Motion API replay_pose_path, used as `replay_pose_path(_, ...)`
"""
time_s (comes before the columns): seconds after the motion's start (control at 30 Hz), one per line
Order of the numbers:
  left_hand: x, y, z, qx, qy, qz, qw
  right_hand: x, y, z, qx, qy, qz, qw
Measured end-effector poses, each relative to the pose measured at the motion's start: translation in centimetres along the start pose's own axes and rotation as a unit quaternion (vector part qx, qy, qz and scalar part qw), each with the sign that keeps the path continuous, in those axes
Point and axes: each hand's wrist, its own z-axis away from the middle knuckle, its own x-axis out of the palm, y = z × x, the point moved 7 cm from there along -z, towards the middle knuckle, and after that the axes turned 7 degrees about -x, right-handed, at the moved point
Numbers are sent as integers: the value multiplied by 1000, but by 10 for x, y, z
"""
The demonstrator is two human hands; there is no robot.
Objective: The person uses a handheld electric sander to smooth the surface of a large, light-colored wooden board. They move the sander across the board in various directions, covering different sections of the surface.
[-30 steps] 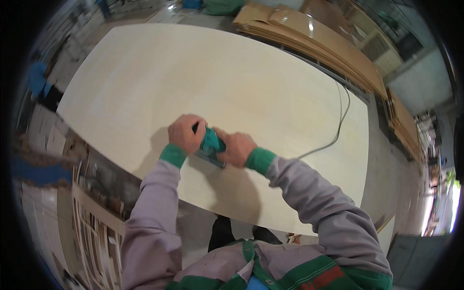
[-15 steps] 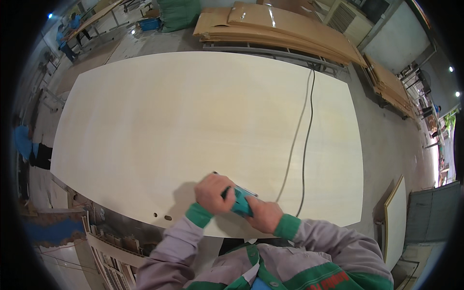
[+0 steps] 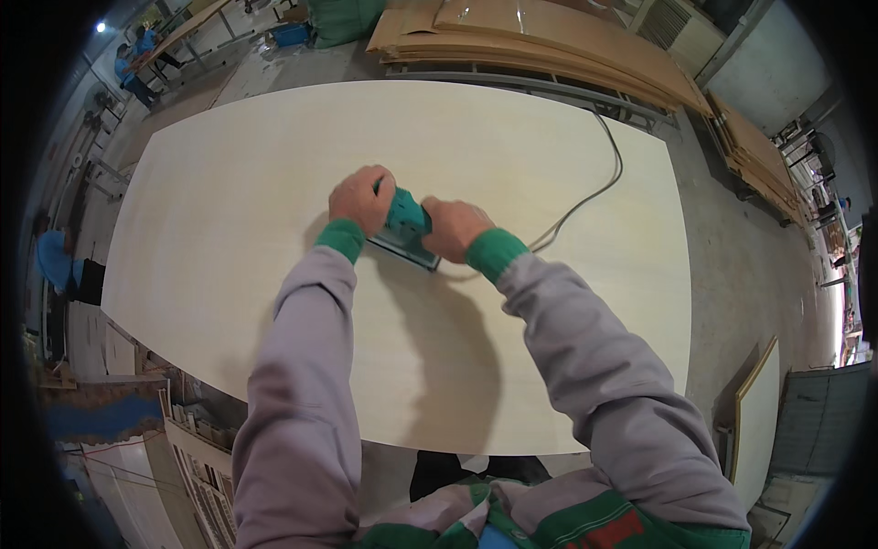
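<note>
Both my arms reach out over a large pale wooden panel (image 3: 229,274). A teal electric sander (image 3: 407,218) stands on the panel's surface, its flat dark base (image 3: 402,252) showing along the near side. My left hand (image 3: 362,199) is closed around the front end of the sander. At the other end my right hand (image 3: 456,231) wraps round the body, its fingers partly hidden. A dark power cord (image 3: 611,183) runs from beside my right hand across the panel to its far edge.
Flat cardboard sheets (image 3: 549,59) lie stacked on a rack beyond the panel. At the right, a board (image 3: 756,421) leans upright. A person in blue (image 3: 57,261) is at the left, and others stand by a long table (image 3: 187,32) far left. A green sack (image 3: 343,20) sits behind.
Both hands have pushed the sander away from me, from the near edge toward the panel's middle and slightly left. My arms are now stretched out, and the cord has bent into a loop.
</note>
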Motion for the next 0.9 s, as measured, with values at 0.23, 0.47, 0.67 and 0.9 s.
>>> replay_pose_path(0.23,52,129,119,137,-23,53,989,13,35,195,77,-6,-54,996)
replay_pose_path(0.47,87,251,252,174,-115,159,965,12,39,400,162,-9,-155,974)
replay_pose_path(0.67,161,337,246,278,-212,201,915,1,78,473,328,41,-140,933)
replay_pose_path(0.9,247,351,107,258,-255,156,919,-65,170,368,326,149,-58,932)
